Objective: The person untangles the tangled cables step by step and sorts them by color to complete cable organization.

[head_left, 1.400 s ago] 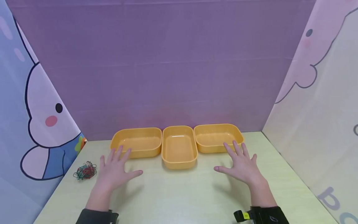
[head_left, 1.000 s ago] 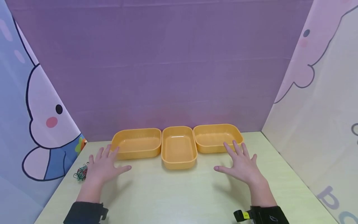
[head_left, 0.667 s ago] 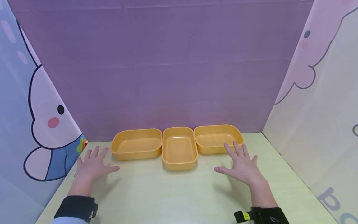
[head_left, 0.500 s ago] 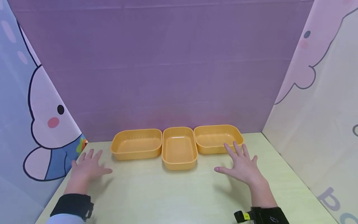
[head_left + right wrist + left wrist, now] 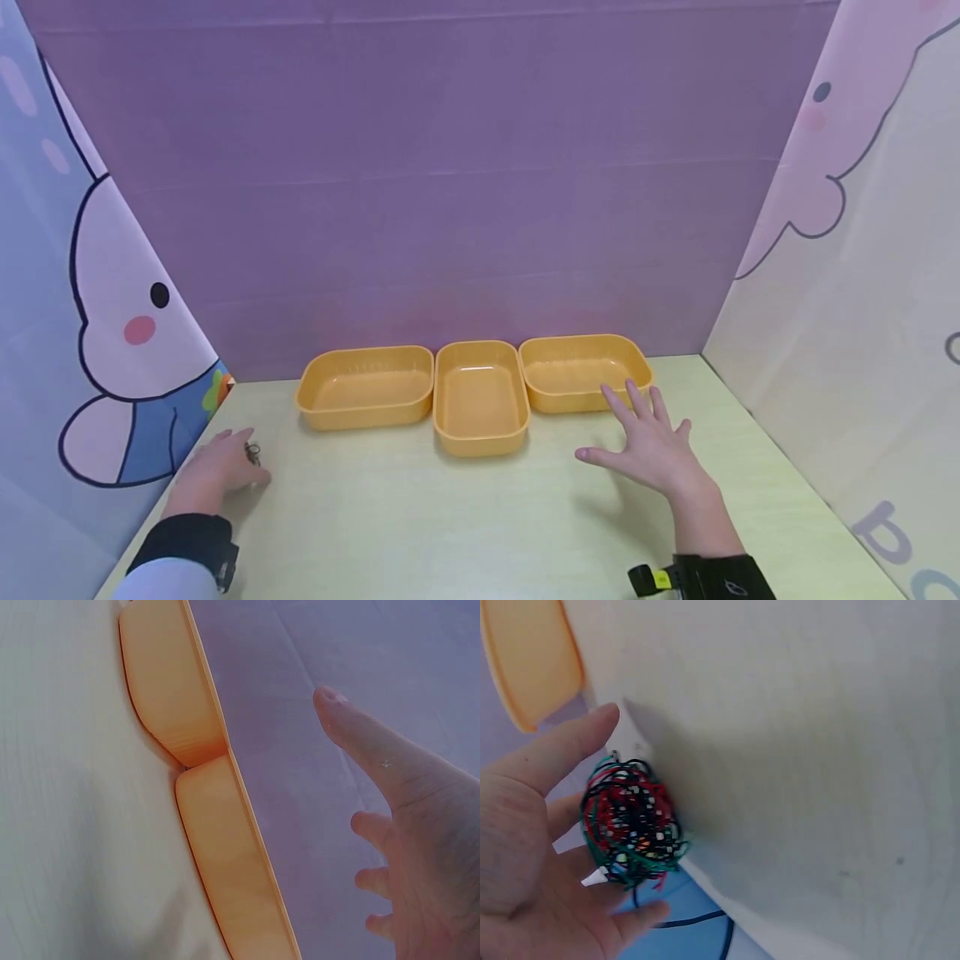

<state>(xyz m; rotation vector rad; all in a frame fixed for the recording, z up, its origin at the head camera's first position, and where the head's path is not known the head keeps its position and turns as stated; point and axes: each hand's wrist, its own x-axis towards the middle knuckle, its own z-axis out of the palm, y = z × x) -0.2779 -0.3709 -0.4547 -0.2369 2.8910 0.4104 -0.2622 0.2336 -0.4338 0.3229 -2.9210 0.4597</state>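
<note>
My left hand [image 5: 212, 471] reaches down at the left side of the table, over a tangle of thin red, green and black strands [image 5: 634, 821]. In the left wrist view the thumb stands apart from the tangle, and the loosely bent fingers lie behind and below it. Seen from the head, the hand covers most of the tangle; only a few dark loops [image 5: 252, 452] show by the fingertips. My right hand [image 5: 654, 446] is spread with nothing in it, fingertips overlapping the front of the right yellow tray [image 5: 562, 402].
A middle yellow tray [image 5: 482, 446] stands lengthwise between the right tray and a left yellow tray [image 5: 367, 415], in a row at the back of the pale table [image 5: 450, 533]. A purple backdrop [image 5: 480, 208] rises behind them, with printed cloth panels on both sides.
My left hand has moved left, away from the front of the left tray, and lowered over the tangle, its fingers now less spread. The right hand has stayed in place.
</note>
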